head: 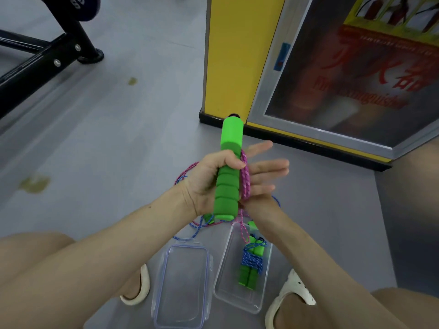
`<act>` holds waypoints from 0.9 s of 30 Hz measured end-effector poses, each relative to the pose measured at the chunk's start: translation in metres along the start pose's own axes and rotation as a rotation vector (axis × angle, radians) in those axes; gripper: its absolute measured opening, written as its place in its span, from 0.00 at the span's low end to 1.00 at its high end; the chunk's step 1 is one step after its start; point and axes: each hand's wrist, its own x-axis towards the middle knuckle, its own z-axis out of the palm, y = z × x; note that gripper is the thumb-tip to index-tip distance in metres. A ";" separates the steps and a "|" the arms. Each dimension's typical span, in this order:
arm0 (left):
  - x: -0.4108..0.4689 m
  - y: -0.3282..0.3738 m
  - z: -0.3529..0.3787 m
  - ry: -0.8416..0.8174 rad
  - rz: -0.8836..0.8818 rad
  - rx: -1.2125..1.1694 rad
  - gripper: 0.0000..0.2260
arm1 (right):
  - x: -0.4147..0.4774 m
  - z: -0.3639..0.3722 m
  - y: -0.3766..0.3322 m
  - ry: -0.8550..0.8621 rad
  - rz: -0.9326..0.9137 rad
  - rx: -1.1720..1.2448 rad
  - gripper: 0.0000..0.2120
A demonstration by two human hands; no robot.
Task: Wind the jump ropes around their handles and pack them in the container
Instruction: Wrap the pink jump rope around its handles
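The left hand grips the green handle upright; the flat right hand steadies the pink rope against it for winding. One wound bundle lies in the container on the floor.

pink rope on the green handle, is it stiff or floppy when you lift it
Probably floppy: the pink rope hangs in loose curves below the green handle. Likely light, since it lies against the right hand with the fingers straight, not gripping. It looks braided, so it should hold by friction rather than slide, though the coils may slacken if released.
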 end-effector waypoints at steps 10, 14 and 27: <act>0.002 0.008 0.005 0.675 0.152 0.879 0.14 | 0.005 -0.009 0.001 -0.099 -0.041 -0.214 0.07; 0.000 0.013 0.001 0.624 0.208 1.309 0.14 | 0.010 -0.017 -0.002 0.007 -0.093 -0.270 0.05; -0.004 0.014 -0.008 0.540 -0.316 1.202 0.08 | 0.012 -0.026 -0.010 0.242 -0.278 -0.094 0.08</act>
